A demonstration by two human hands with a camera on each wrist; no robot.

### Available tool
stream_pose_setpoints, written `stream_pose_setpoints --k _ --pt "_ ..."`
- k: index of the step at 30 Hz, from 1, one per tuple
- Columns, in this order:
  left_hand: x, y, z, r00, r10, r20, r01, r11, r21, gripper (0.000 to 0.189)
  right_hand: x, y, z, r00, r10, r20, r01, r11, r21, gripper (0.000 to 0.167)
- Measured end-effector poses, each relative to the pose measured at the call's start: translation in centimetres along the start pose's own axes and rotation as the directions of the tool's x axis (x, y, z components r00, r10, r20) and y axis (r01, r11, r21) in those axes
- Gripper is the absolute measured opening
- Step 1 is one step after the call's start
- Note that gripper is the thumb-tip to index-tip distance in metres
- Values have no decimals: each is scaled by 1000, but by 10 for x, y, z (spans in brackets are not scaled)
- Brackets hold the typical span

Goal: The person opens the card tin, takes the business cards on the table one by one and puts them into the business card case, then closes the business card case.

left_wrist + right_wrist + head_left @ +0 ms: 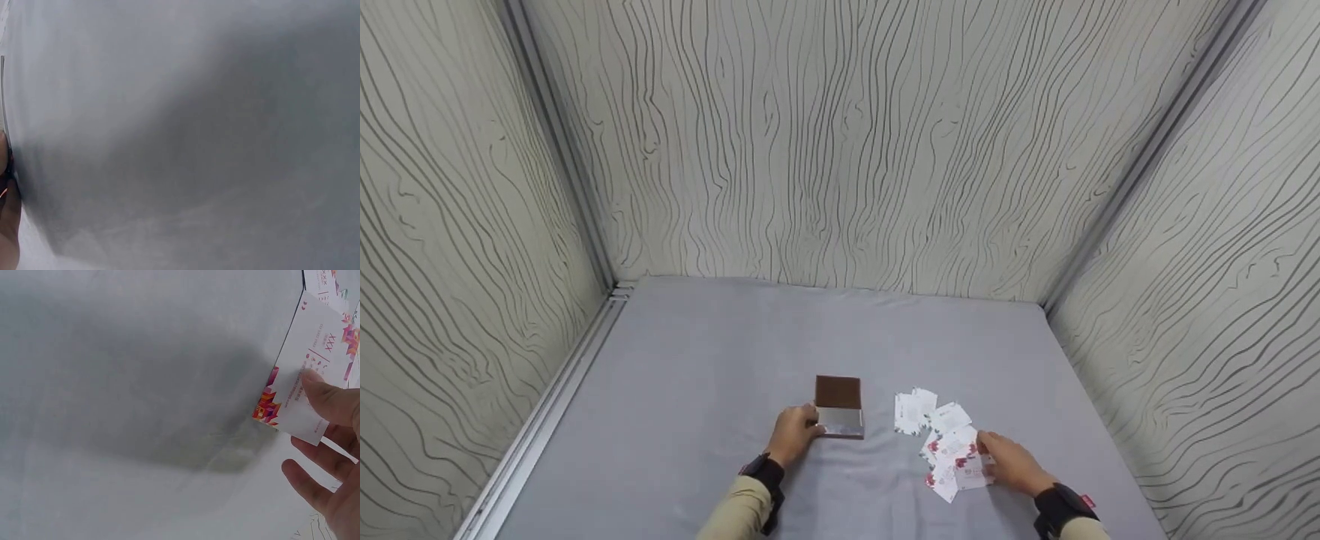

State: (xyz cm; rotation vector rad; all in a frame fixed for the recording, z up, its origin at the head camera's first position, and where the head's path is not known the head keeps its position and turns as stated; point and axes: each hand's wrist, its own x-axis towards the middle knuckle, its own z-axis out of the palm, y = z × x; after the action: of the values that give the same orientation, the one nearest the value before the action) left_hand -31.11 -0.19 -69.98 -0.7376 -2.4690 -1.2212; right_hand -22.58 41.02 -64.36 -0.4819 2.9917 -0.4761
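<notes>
My left hand [795, 433] grips the left side of a business card case [838, 394], which lies opened flat with a brown lid and a shiny silvery lower half. In the left wrist view only fingertips [10, 211] and a thin edge of the case show at the far left. My right hand [1011, 461] pinches a white business card [304, 365] with red and orange print, thumb on top and fingers beneath its edge. Next to it spread several overlapping business cards [915, 411], white with small print, some with red patterns.
A grey cloth [720, 337] with slight wrinkles covers the table. Pale walls [825, 150] with wood-grain lines rise at the back and both sides. A metal rail [547, 420] runs along the table's left edge.
</notes>
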Motion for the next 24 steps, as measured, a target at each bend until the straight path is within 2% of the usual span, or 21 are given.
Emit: stream_pose_setpoints --k 6,12,18,24 --pt "0 0 0 1000 -2 3 2 1000 2 31 -3 0 -8 999 -39 15 39 999 8 27" --pt "-2 -2 1 1000 -12 -8 12 1000 0 30 -3 0 -13 998 -29 54 26 998 60 23" --pt "-2 0 1 1000 -11 -2 11 1000 -8 27 -3 2 -19 995 -89 47 84 992 92 27" --pt "-1 0 1 1000 1 -2 -1 1000 -3 24 1 2 -22 995 -98 35 93 989 110 29"
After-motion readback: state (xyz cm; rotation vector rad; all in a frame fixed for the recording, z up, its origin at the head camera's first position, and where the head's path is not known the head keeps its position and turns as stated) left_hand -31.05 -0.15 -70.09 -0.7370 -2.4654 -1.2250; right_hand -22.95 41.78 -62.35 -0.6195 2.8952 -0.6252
